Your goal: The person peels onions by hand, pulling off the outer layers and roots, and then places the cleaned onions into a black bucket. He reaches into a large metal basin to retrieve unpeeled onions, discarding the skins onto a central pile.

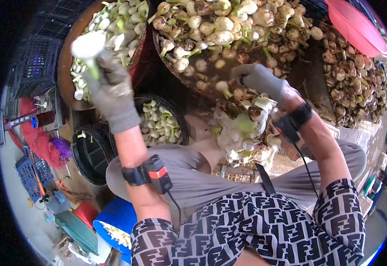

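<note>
My gloved left hand [113,88] is raised over the left tub, closed round the green stem of a peeled white garlic bulb [88,45]; both are partly motion-blurred. Below it, peeled white garlic bulbs [131,22] fill the brown tub [67,66]. My gloved right hand [261,80] hangs over the near side of a big tub of unpeeled garlic [229,26] partly in murky water. Its fingers are curled, and what they hold, if anything, is hidden. Just under that hand lies a heap of stripped garlic skins and leaves [246,128].
Near my knee stands a black bucket of small peeled bulbs [160,124], with another black bucket [91,153] to its left. Muddy garlic [357,80] is piled at the right below a pink basin [355,26]. A blue bucket [116,221] sits lower left; dark crates [36,62] stand upper left.
</note>
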The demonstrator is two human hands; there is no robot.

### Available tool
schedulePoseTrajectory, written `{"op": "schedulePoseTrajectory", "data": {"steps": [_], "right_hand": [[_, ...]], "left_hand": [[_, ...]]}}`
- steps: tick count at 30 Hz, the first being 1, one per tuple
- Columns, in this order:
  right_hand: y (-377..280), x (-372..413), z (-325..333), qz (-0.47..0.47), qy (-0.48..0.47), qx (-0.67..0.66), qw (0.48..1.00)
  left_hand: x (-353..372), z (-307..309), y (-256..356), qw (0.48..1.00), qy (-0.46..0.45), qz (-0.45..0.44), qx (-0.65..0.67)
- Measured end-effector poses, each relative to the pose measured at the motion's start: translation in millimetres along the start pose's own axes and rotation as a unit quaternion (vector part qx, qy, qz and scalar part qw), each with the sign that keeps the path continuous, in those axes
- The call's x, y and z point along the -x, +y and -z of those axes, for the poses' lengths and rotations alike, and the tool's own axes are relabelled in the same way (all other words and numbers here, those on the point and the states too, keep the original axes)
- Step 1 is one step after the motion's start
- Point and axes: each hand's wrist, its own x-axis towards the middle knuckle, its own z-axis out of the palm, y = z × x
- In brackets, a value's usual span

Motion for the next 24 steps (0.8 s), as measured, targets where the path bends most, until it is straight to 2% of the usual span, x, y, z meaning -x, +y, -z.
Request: {"op": "schedulePoseTrajectory", "data": {"steps": [2,3,5,7,8,10,12,16,17,18,19,20,22,23,24], "right_hand": [[32,-40,-24,0.067,-0.080,0.034,0.994],[51,-59,-44,0.102,-0.119,0.050,0.986],[102,-101,-94,0.130,-0.287,0.182,0.931],[101,-108,-106,0.153,-0.379,0.239,0.881],[96,-108,-107,0.167,-0.392,0.234,0.874],[86,-101,-102,0.130,-0.362,0.202,0.901],[69,-86,-82,0.024,-0.270,0.148,0.951],[47,-61,-47,-0.028,-0.147,0.181,0.972],[37,-53,-37,-0.024,-0.123,0.185,0.975],[28,-45,-28,-0.020,-0.100,0.189,0.977],[21,-36,-21,0.006,-0.067,0.126,0.990],[16,-25,-14,0.033,-0.033,0.063,0.997],[-1,-4,0,0.081,0.014,-0.059,0.995],[-12,8,6,0.101,0.025,-0.117,0.988],[-18,16,9,0.121,0.037,-0.175,0.977]], "left_hand": [[5,-22,3,0.995,-0.036,-0.024,-0.085],[2,-21,6,0.998,0.032,-0.030,-0.051],[2,-17,-16,0.993,0.010,0.041,-0.114],[5,-12,-36,0.984,-0.005,0.097,-0.149],[5,-12,-42,0.982,-0.013,0.113,-0.153],[5,-11,-53,0.974,0.017,0.091,-0.204],[4,-5,-59,0.966,0.029,0.096,-0.237],[12,5,-76,0.939,-0.011,0.136,-0.315],[9,10,-85,0.900,0.033,0.146,-0.410],[18,17,-91,0.868,-0.039,0.132,-0.478],[23,16,-97,0.782,-0.102,0.139,-0.598],[28,15,-103,0.677,-0.163,0.142,-0.704],[39,29,-114,0.495,-0.327,0.028,-0.805],[46,36,-120,0.493,-0.325,0.090,-0.802],[51,42,-124,0.501,-0.343,0.098,-0.789]]}}
